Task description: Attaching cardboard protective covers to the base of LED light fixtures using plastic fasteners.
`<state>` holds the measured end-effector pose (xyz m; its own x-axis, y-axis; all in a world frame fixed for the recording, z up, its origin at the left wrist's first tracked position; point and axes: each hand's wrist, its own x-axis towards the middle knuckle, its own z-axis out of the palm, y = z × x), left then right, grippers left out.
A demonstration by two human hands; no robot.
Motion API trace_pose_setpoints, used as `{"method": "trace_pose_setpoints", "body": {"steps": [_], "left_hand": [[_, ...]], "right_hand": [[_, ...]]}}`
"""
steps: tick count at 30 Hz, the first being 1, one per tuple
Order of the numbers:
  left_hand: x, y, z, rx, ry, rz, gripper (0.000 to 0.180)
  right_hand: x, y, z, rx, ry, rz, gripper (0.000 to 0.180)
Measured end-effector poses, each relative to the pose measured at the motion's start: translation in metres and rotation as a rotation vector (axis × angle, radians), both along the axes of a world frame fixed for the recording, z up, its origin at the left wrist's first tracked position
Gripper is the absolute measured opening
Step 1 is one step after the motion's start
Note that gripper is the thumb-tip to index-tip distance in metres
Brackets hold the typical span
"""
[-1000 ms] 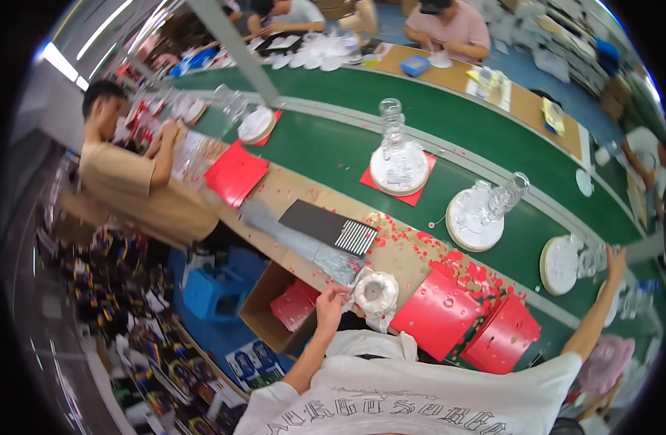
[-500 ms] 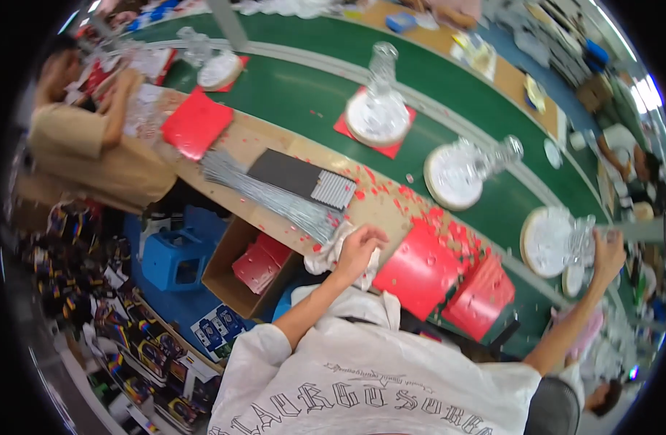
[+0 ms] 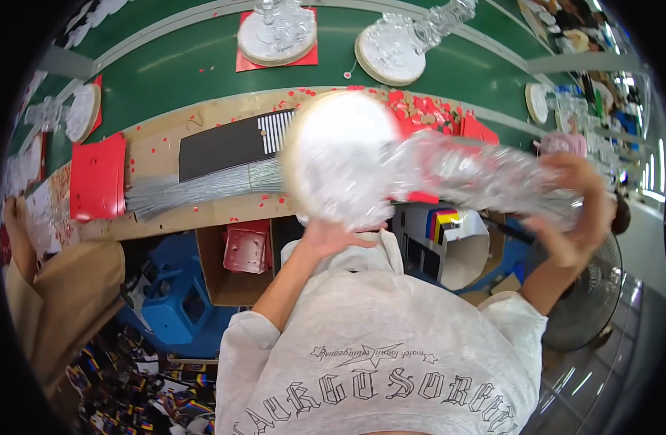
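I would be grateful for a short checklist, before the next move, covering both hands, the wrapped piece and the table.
1. Right hand on the tube: ok, curled around its far end.
2. Left hand gripping the disc: cannot tell; it is at the near edge, blurred.
3. Wrap intact: cannot tell, motion blur.
4. Table free of scraps: not ok, red ones are scattered there.
5. Black card lying flat: ok, alongside the wires.

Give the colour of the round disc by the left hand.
The round disc is white, cream-edged; the head view shows it best.
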<state>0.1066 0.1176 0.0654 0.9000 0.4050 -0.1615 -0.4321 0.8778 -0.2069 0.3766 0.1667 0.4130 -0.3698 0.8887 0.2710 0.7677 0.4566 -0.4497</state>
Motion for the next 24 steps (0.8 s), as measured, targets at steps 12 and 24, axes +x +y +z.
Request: {"method": "trace_pose_setpoints", "body": {"steps": [12,24], "left_hand": [[-0.213,-0.001,-0.013,0.337,1.103,0.492,0.064],[-0.079,0.009,0.132,0.710,1.674,0.812,0.052]], "right_hand": [[-0.078,-0.060,-0.305,-0.383,0.334,-0.302,0.059],[-0.094,-0.059,-0.413,-0.190,0.057,-0.331,0.079]]}}
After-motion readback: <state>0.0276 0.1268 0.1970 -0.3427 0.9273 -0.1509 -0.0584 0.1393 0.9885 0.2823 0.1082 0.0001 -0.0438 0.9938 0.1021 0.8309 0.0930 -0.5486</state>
